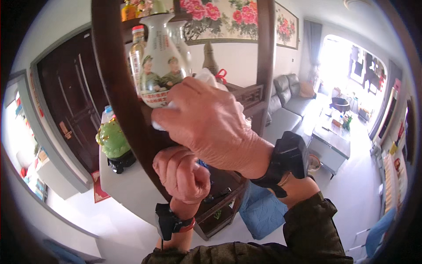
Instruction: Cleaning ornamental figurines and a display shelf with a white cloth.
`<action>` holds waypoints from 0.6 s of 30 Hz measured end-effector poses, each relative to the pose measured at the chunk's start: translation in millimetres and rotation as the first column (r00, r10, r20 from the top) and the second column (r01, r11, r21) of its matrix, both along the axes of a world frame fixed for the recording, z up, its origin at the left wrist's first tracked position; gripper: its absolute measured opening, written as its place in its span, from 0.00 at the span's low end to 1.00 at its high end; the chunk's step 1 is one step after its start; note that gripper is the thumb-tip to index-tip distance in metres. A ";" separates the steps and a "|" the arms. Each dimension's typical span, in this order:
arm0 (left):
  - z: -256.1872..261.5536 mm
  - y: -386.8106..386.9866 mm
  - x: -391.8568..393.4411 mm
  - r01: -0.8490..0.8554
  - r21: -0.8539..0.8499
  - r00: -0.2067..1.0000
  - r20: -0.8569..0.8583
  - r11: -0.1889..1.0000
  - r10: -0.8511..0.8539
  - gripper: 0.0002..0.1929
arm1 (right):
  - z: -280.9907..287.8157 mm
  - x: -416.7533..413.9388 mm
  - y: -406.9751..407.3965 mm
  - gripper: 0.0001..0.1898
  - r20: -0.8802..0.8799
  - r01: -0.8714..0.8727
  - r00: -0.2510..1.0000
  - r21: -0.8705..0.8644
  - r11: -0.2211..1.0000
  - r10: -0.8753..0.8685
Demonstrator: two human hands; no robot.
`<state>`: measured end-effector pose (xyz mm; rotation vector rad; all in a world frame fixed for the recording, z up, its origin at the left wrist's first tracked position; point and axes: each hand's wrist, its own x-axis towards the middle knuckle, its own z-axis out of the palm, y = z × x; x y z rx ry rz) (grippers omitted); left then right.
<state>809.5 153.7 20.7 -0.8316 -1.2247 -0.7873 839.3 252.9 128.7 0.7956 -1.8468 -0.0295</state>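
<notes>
My right hand presses a bunched white cloth or tissue at the front of a dark wooden display shelf, close to the base of a white porcelain vase. The vase stands upright and bears two painted figures in green uniforms and some writing. My fingers hide most of the cloth and the shelf board beneath it. Lower down, my left hand is curled into a loose fist beside the dark shelf post, with nothing visible in it.
Behind the vase stand a bottle with a red cap, a second pale vase and a brown bottle near a red ribbon. A green ornament sits left of the post. A blue-covered seat is below right; a grey sofa lies beyond.
</notes>
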 end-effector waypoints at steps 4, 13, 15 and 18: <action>-4.7 0.7 -0.2 -0.071 0.000 0.997 -0.013 0.997 0.071 0.07 | -2.6 4.6 0.1 0.09 -0.099 0.100 0.991 0.076 0.992 -0.092; -4.9 1.2 -3.0 -0.074 -0.016 0.997 -0.028 0.997 0.074 0.06 | -3.3 4.6 8.1 0.07 -0.108 0.141 0.985 0.050 0.989 -0.135; -4.6 1.9 -2.7 -0.077 -0.029 0.997 -0.021 0.997 0.077 0.06 | -4.3 6.4 14.9 0.06 -0.085 0.175 0.982 0.057 0.983 -0.170; -4.6 1.3 -1.8 -0.073 -0.024 0.997 -0.002 0.997 0.073 0.06 | -6.0 5.7 20.4 0.06 -0.149 0.185 0.973 0.040 0.982 -0.178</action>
